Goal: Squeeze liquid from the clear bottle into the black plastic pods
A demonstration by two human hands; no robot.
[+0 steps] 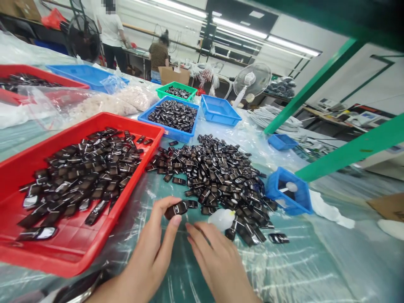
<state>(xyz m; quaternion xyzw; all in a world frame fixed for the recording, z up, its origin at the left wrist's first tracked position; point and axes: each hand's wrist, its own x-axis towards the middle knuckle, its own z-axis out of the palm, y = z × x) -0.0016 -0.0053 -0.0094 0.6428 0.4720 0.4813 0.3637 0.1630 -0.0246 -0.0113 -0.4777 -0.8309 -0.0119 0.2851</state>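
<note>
My left hand [154, 244] is closed, pinching a glossy dark plastic piece [176, 209] between thumb and fingertips. Another such piece lies right behind it on the table. My right hand [217, 256] is close by on the right, its fingers extended toward the left hand and nothing visible in them. Just beyond its knuckles is a small whitish bottle [221, 219] with a yellow tip; whether the hand touches it I cannot tell. Ahead of both hands spreads a heap of the same dark pieces [217, 168]. A red tray [85, 252] at the left holds many more.
Behind the heap stand a blue tray [183, 136] of pieces, a second blue tray [221, 112] and a green tray [160, 91]. A blue bin [296, 204] is at the right, below slanting green posts [353, 147]. Plastic sheeting covers the table. Two people are in the background.
</note>
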